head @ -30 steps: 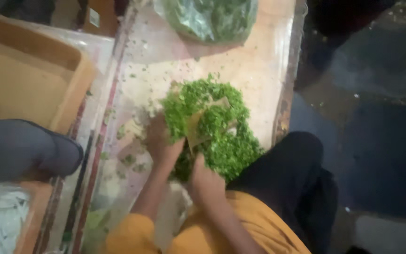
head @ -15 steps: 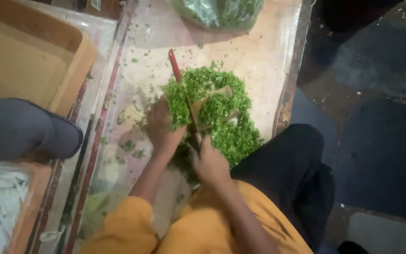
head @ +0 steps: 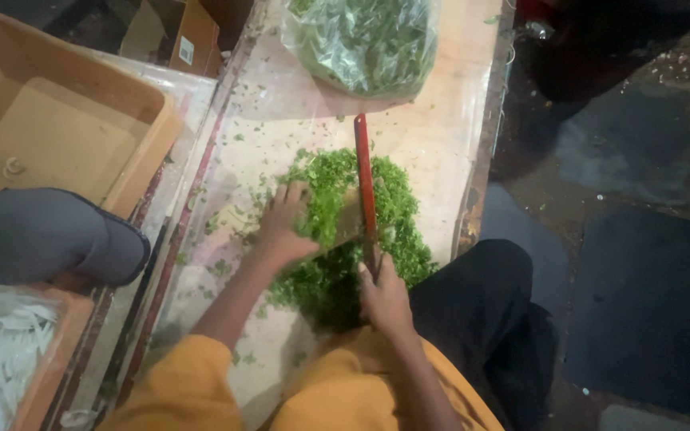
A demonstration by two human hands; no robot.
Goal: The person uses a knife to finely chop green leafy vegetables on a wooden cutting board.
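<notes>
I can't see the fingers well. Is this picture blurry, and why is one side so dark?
Head view: the left hand on the chopped green herbs is motion-blurred; the red-spined cleaver in the right hand is sharper; the clear plastic bag of greens shows glare; the floor at right lies in shadow.

A heap of chopped greens (head: 393, 209) is spread at the centre of a long cutting board (head: 449, 136), with a cleaver (head: 363, 179) set upright across it. The left hand (head: 285, 223) is placed on the heap's left edge; the right hand (head: 383, 294) is positioned at its near side, on the cleaver's handle. A bag of leaves (head: 365, 40) is seen at the board's far end. A tub (head: 57, 132) is set to the left.
</notes>
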